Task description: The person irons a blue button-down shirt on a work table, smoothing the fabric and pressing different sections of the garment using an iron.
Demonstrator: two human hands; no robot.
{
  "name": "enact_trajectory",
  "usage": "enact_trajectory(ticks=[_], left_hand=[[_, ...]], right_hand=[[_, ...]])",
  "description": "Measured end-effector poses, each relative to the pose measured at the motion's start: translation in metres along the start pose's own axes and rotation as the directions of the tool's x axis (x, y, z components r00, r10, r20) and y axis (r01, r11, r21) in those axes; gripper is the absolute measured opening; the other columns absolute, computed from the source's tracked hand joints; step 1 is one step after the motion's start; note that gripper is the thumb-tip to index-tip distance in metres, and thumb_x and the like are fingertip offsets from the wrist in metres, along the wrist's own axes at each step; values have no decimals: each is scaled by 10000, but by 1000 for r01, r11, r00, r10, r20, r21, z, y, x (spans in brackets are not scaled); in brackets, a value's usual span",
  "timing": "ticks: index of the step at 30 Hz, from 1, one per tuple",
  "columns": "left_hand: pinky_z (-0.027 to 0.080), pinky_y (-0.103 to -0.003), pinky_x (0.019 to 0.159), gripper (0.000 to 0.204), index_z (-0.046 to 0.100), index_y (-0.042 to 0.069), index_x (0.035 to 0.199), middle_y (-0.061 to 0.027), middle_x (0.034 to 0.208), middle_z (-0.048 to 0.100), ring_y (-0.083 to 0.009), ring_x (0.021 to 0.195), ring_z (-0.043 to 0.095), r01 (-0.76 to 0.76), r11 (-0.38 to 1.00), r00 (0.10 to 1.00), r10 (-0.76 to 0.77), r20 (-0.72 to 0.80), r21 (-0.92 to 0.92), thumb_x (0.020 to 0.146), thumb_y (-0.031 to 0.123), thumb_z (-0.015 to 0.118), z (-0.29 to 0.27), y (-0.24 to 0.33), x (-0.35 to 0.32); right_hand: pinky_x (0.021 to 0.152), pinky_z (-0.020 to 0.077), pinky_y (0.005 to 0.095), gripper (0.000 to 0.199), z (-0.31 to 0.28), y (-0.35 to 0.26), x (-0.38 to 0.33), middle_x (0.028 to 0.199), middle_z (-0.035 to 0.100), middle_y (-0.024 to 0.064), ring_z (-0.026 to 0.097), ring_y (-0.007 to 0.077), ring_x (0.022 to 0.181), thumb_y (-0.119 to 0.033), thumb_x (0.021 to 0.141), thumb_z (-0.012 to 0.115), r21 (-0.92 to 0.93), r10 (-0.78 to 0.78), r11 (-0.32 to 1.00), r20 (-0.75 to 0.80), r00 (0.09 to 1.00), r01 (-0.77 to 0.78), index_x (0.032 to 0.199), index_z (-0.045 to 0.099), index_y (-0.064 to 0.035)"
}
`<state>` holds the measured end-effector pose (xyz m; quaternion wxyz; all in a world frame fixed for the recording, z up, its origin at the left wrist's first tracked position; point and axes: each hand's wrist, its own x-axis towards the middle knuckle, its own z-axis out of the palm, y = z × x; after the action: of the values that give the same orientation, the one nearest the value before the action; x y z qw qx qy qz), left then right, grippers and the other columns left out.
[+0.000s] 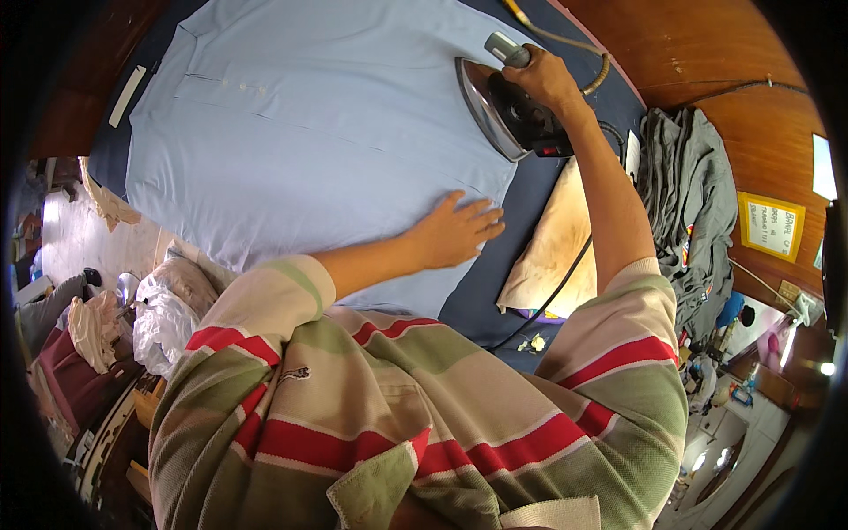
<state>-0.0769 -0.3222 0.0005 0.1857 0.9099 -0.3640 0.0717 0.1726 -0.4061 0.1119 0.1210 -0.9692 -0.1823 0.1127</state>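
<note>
**Pressing pale blue cloth: spread palm on one side, iron in grip on the other**

Find the light blue garment laid out over the dark blue desk, spread broadly, with fine wrinkles towards its lower left; note the right hand closed around the handle of the iron, at the right edge of the cloth; note the left hand palm down on the lower right part, fingers spread, gripping nothing, well apart from the right; impossible to tell, from this angle, a flat sole from a slightly lifted one.

To press well, smooth the cloth first with the left palm, drawing it gently away from the iron, probably best with light tension only; hold those fingers well clear of the metal sole, presumably hot; set the iron level and glide it in long, unhurried strokes, avoiding any push into loose fabric, apt to set a fresh fold; check the edge near the left hand for doubled cloth before pressing there; go lightly around the small pale spots at upper left, perhaps buttons; watch the dark cord, crossing the beige pad, and the tan coiled line beside the right hand, both likely to snag or drag during wide strokes; avoid resting the iron long in one place, for fear of shine or scorching.
</note>
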Motion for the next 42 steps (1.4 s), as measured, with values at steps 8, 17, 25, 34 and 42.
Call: enact_trajectory(ticks=[8,17,25,34,42], left_hand=[[351,-464,874,313,557,182,1055,-16,879,509,-179,877,514,4,999,1000,-5,-27,-38,786,335,605,11,19,-21],[350,-461,889,274,564,184,1020,-14,871,526,-181,897,527,-42,991,999,39,-24,-129,778,311,582,15,26,-33],[344,-461,893,229,567,150,954,-26,897,540,-183,925,533,-101,990,995,97,-37,-95,768,283,578,14,29,-34],[423,-350,652,227,522,143,986,-50,825,473,-200,745,550,39,951,985,-88,-148,-306,769,191,570,18,50,-10],[356,-496,900,311,559,187,1133,-20,1095,559,-179,1029,540,-156,943,988,147,-52,-296,826,227,521,-1,0,-33]], right_hand=[[817,470,388,483,-3,9,4,962,641,197,613,343,916,-382,675,623,-30,-73,997,-18,997,73,1040,621,-66],[866,454,392,638,-10,23,10,1020,616,250,598,361,972,-379,677,643,-91,-192,977,7,981,191,1157,545,29],[805,469,409,641,-43,41,-39,958,593,326,590,405,966,-318,700,673,-51,-137,991,-340,930,127,1145,510,114],[662,462,323,458,-65,122,-147,765,619,116,597,222,701,-244,714,650,190,228,961,-127,965,-202,1037,563,70],[646,468,372,544,-32,215,-189,732,613,156,614,284,680,-429,744,652,174,423,906,-315,850,-386,1016,578,36]])
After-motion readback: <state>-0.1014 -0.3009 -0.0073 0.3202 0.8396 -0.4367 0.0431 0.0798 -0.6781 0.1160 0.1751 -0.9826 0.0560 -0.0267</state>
